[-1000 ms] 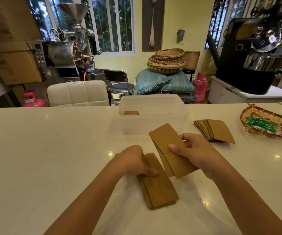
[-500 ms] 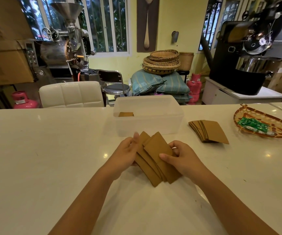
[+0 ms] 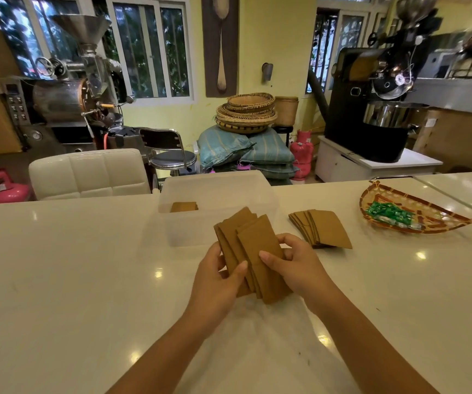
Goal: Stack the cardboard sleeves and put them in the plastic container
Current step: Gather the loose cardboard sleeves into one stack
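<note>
A: What do the person's hands hold?

B: Both grip one fanned bundle of cardboard sleeves, raised above the white worktop. The left hand closes its fingers on the bundle's left edge, thumb across the front. The right hand clasps the right edge, thumb pressed on the top sleeve.

A: Where is the plastic container?

B: The plastic container stands on the worktop just beyond the bundle, with a few stacked sleeves lying in its left part.

A: Any others?

B: A loose pile of sleeves lies flat on the worktop to the container's right, apart from the right hand. Farther right sits a woven tray holding green wrapped sweets.
</note>
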